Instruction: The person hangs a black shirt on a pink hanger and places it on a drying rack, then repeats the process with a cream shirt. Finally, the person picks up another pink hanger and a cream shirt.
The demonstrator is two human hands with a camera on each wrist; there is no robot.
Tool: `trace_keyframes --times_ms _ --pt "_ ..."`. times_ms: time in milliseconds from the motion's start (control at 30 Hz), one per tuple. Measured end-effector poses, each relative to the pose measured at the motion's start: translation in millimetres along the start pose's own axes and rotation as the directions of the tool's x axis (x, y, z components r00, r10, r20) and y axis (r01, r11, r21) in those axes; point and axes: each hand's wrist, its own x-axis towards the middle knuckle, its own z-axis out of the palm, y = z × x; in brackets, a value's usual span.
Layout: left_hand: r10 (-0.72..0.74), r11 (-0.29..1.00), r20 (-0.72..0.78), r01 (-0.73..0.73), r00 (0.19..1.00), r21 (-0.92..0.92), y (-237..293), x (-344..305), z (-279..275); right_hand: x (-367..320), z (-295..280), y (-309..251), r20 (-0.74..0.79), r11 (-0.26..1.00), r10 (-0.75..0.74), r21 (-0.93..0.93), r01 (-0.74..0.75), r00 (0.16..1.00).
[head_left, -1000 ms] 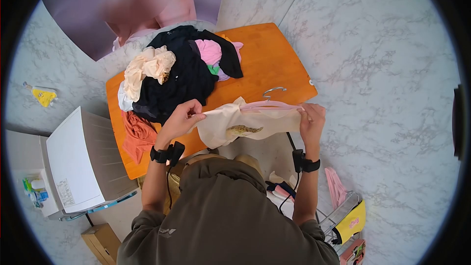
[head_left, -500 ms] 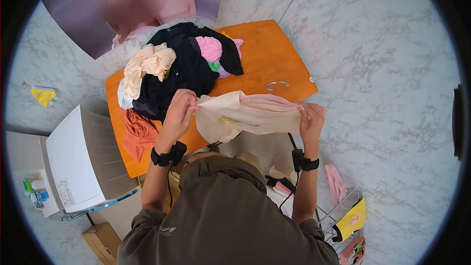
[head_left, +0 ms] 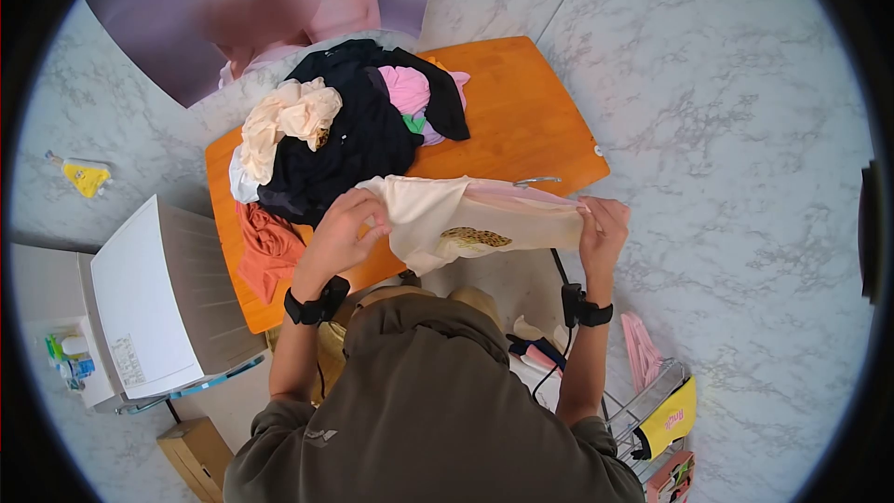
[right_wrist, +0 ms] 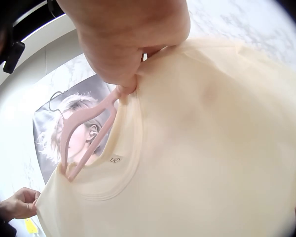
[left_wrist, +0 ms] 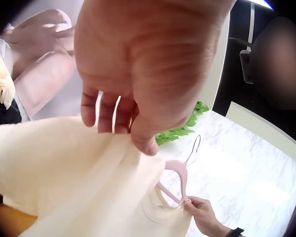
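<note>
A cream T-shirt (head_left: 424,214) with a spotted brown print (head_left: 477,237) is stretched between both hands above the table's near edge. Inside its neckline sits a pink hanger (right_wrist: 81,116), whose metal hook (head_left: 537,181) sticks out past the collar in the head view. My left hand (head_left: 346,231) pinches the shirt's shoulder between thumb and fingers. At the other shoulder, my right hand (head_left: 605,225) pinches the fabric beside the collar, right by the hanger's arm. Most of the hanger is covered by cloth in the head view.
An orange wooden table (head_left: 521,102) bears a heap of dark clothes (head_left: 345,149), with a crumpled cream garment (head_left: 293,116) and an orange one (head_left: 268,247) beside it. A white-topped cabinet (head_left: 144,298) stands left; a metal rack (head_left: 643,401) with pink hangers (head_left: 639,349) stands lower right.
The shirt's folded front has opened out, showing the spotted print more fully. The hanger's hook has tipped flatter. My left hand has shifted slightly lower, the right slightly outward.
</note>
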Motion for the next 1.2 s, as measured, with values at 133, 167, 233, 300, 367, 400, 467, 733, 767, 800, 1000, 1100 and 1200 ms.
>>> trace_keyframes --times_ms 133,167,233,300,367,400,467,733,767,800,1000,1100,1200 --pt "-0.072 0.997 -0.192 0.069 0.979 -0.023 -7 -1 -3 1 -6 -8 -0.019 0.999 -0.039 0.014 0.039 0.999" --pt "-0.082 0.996 -0.223 0.073 0.971 -0.047 -7 1 -5 0 -7 -9 -0.021 0.999 -0.049 0.017 0.050 0.999" --pt "-0.055 0.998 -0.231 0.045 0.971 -0.047 -12 2 -6 -1 -9 -12 -0.025 0.999 -0.052 0.010 0.053 0.998" --pt "-0.053 0.995 -0.164 0.037 0.985 -0.095 -14 1 -7 -3 -10 -12 -0.030 0.998 -0.056 0.001 0.056 0.998" --pt "-0.049 0.989 -0.097 0.034 0.994 -0.145 -11 2 -4 -5 -11 -11 -0.027 0.999 -0.038 0.016 0.039 0.999" --pt "-0.042 0.988 -0.130 0.022 0.991 -0.150 -6 4 -1 -6 -12 -12 -0.025 0.999 -0.033 0.013 0.034 0.999" --pt "-0.037 0.987 -0.155 0.012 0.987 -0.158 -5 5 4 -10 -12 -14 -0.026 0.999 -0.040 0.027 0.041 0.999" --pt "0.051 0.998 -0.163 -0.056 0.985 -0.029 -18 13 20 -21 -12 -14 -0.008 1.000 0.008 0.008 -0.008 1.000" --pt "0.054 0.998 -0.155 -0.059 0.986 -0.034 -17 14 21 -24 -12 -12 -0.016 1.000 0.017 0.000 -0.017 1.000" --pt "0.056 0.997 -0.170 -0.064 0.984 -0.044 -15 15 23 -25 -13 -10 -0.017 1.000 0.026 -0.007 -0.026 1.000" --pt "0.081 0.984 -0.141 -0.101 0.987 -0.146 -10 23 37 -44 -22 3 -0.026 0.981 0.180 -0.069 -0.181 0.983" --pt "0.072 0.975 -0.092 -0.090 0.993 -0.202 -14 28 50 -57 -27 14 -0.008 0.967 0.228 -0.117 -0.228 0.974" --pt "0.075 0.970 -0.022 -0.078 0.997 -0.230 -13 34 63 -71 -38 21 -0.019 0.948 0.294 -0.124 -0.294 0.956"
